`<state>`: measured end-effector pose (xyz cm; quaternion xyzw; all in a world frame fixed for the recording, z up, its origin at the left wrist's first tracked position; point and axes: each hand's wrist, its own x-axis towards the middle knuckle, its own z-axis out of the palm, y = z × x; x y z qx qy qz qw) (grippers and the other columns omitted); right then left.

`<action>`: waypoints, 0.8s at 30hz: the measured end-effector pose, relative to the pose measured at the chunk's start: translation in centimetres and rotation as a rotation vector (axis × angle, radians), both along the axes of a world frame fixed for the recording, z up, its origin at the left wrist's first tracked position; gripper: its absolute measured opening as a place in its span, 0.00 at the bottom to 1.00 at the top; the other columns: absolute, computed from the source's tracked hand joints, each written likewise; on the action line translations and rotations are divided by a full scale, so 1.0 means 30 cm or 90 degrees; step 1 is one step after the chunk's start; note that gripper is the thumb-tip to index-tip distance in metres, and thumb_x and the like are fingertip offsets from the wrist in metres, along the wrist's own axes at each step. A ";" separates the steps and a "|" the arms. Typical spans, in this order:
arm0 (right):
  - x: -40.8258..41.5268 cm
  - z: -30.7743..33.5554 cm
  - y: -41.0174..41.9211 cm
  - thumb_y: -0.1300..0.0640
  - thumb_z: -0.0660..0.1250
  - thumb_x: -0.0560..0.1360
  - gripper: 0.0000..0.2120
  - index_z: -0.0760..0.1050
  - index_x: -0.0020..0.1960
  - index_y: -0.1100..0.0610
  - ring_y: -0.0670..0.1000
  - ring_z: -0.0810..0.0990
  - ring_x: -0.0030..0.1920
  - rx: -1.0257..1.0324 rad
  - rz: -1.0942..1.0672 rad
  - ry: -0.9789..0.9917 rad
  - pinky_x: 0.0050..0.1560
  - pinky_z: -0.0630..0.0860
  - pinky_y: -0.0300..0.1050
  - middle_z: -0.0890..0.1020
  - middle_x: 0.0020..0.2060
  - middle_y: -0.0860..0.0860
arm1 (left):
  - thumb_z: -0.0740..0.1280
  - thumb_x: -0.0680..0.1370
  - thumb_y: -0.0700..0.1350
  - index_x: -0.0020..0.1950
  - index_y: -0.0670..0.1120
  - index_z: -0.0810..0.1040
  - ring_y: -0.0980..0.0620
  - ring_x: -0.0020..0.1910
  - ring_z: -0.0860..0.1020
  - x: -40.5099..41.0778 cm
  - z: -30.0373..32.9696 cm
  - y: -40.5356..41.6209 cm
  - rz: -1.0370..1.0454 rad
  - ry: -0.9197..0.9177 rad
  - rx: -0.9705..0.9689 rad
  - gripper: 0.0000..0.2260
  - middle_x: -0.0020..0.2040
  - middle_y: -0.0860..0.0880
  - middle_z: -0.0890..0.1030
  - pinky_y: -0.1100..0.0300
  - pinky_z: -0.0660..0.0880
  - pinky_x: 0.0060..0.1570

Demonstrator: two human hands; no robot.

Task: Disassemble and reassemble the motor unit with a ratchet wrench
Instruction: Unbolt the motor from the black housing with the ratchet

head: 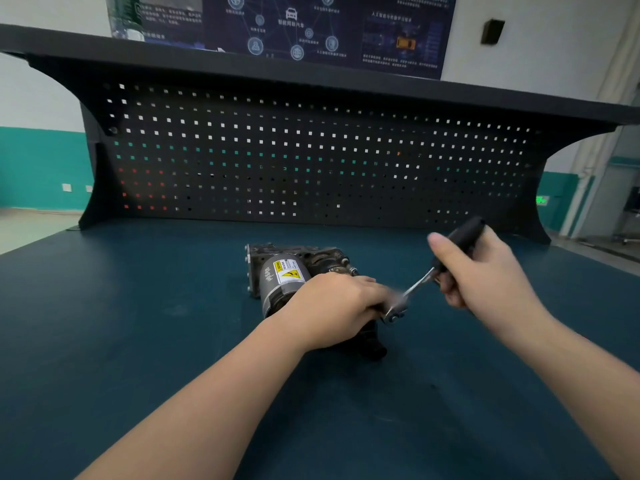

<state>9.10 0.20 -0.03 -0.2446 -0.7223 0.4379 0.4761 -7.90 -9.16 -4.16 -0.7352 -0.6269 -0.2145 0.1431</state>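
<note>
Black pegboard [311, 161] backs the bench behind motor unit [287, 275], hands [341, 308] covering its near end

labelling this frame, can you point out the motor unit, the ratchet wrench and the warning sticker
motor unit [277, 292]: head view, on its grey cylindrical body
ratchet wrench [417, 284]: head view, on the bare metal shaft
warning sticker [289, 273]: head view, on the yellow label's middle
</note>
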 end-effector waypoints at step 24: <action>-0.037 -0.117 -0.007 0.54 0.61 0.81 0.12 0.64 0.41 0.55 0.44 0.58 0.17 -0.374 -0.021 0.232 0.18 0.54 0.34 0.64 0.22 0.50 | 0.59 0.78 0.39 0.60 0.47 0.78 0.50 0.62 0.76 0.007 -0.011 0.009 0.031 0.075 0.005 0.14 0.58 0.50 0.80 0.49 0.75 0.52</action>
